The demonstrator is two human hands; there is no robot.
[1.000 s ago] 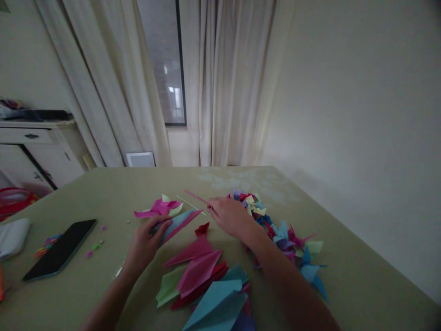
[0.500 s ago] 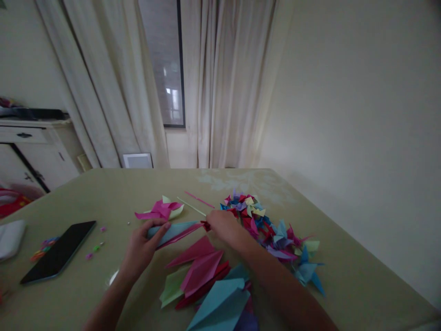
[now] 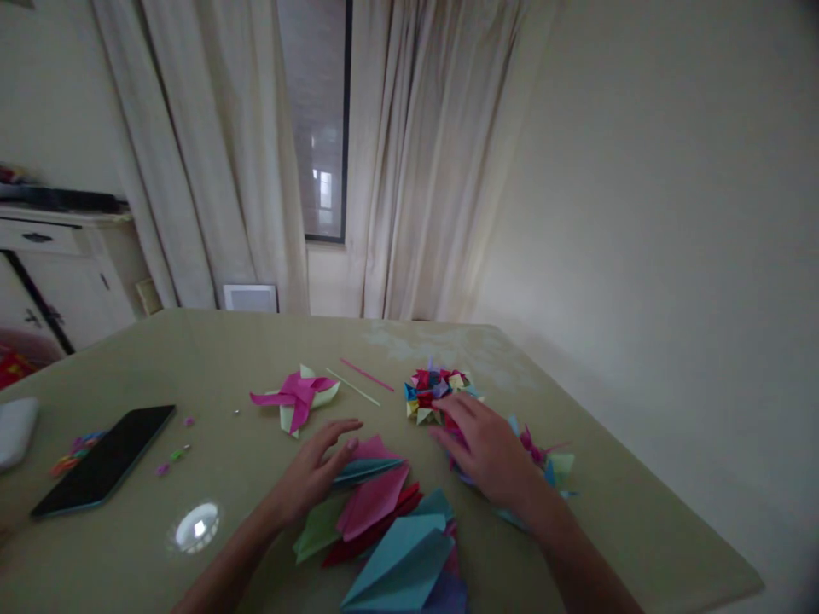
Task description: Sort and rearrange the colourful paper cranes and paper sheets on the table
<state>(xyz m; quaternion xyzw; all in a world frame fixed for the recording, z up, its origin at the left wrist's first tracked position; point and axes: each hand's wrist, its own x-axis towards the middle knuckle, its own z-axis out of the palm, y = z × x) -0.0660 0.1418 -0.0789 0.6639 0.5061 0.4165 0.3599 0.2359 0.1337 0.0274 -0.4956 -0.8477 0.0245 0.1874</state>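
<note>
My left hand (image 3: 313, 473) lies flat, fingers stretched out, on the edge of a stack of folded coloured papers (image 3: 390, 533) in pink, teal, green and red at the table's near middle. My right hand (image 3: 490, 452) rests with fingers spread on a pile of small folded paper pieces (image 3: 435, 392) to the right of the stack, covering its nearer part. A pink and pale green paper pinwheel (image 3: 295, 396) lies just beyond my left hand. Two thin sticks (image 3: 364, 379), one pink and one pale, lie between the pinwheel and the pile.
A dark phone (image 3: 102, 460) lies on the olive table (image 3: 211, 350) at the left, with small beads (image 3: 172, 456) beside it and a white object (image 3: 16, 426) at the far left edge. A white cabinet (image 3: 57, 273), curtains and a window stand behind.
My left hand has set down the teal and pink folded paper it held and now lies flat on the stack. My right hand moved right onto the small pieces and opened.
</note>
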